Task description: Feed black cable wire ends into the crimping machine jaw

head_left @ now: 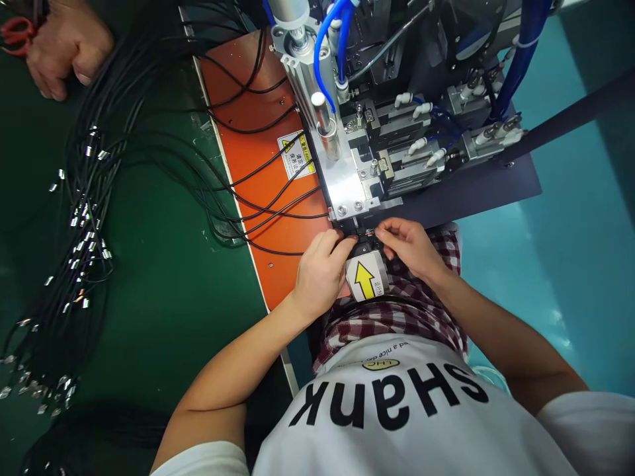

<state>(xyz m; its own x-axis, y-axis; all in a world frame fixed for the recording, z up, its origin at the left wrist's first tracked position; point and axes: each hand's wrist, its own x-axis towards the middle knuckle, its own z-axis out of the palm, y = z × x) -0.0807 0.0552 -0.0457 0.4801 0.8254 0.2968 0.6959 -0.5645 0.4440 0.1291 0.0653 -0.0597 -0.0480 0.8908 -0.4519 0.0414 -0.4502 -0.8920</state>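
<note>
My left hand (320, 271) is closed at the front of the machine, thumb and fingers bent together. A black cable (280, 250) runs across the orange plate into this hand. Opposite it, my right hand (409, 246) pinches with thumb and forefinger at a small, thin light-and-reddish piece (370, 232), too small to make out. Both hands meet just below the machine's bright metal block (347, 188). Beneath the fingertips, a white label with a yellow arrow (366, 280) is on a machine part. The fingers partly hide the spot between them.
Several black cables cross the orange plate (248, 158) onto the green table (163, 330). A big bundle of cables with shiny metal ends (84, 231) lies at left. Another person's hand (72, 46) rests at top left by red-handled scissors (18, 33). Blue air tubes (322, 49) rise from the machine.
</note>
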